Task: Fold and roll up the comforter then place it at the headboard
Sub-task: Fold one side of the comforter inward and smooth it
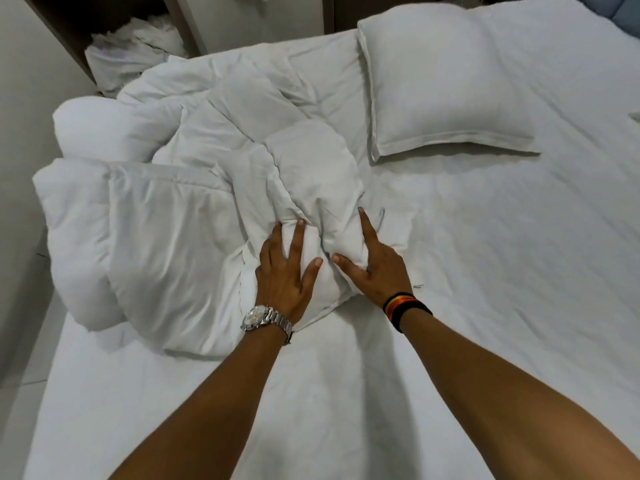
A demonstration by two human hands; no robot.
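Note:
The white comforter (194,202) lies crumpled in a heap on the left half of the bed, partly hanging over the left edge. Both hands are on its near corner at the middle of the bed. My left hand (285,271), with a silver watch on the wrist, digs its spread fingers into the bunched fabric, thumb on the right side of the bulge. My right hand (375,265), with a striped wristband, grips the same bulge from the right, thumb and forefinger around it; its other fingers are hidden. A blue padded headboard (623,5) shows at the top right.
A white pillow (443,88) lies flat near the headboard end. The white fitted sheet (519,271) covers the bed to the right and in front of me. An open wardrobe shelf with white linens (131,53) stands at the top left, beside a wall.

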